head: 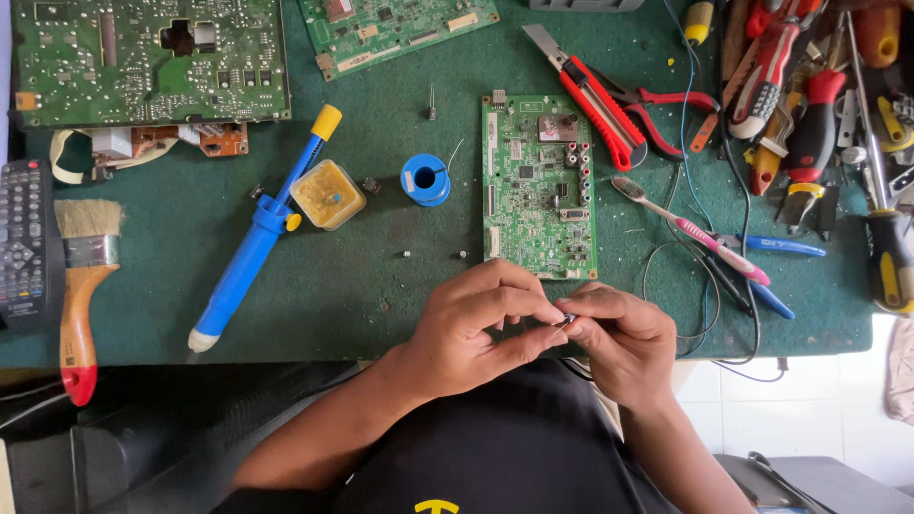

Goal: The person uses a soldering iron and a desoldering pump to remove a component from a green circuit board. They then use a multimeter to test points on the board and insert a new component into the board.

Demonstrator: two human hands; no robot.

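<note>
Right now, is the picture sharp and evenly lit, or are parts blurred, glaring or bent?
Head view: soft, even daylight with faint shadows; the green rectangular circuit board is sharp; the left hand and right hand pinch a tiny dark part too small to identify; the white floor is washed out; the green table mat edges bow slightly.

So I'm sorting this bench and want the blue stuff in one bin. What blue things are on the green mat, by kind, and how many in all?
Desoldering pump, blue with yellow cap: 1
Blue solder spool: 1
Blue-handled pliers: 1
Total: 3
A thin blue wire also runs down past the cutter; not counted. Both hands, left and right, pinch a tiny part too small to tell.
</note>
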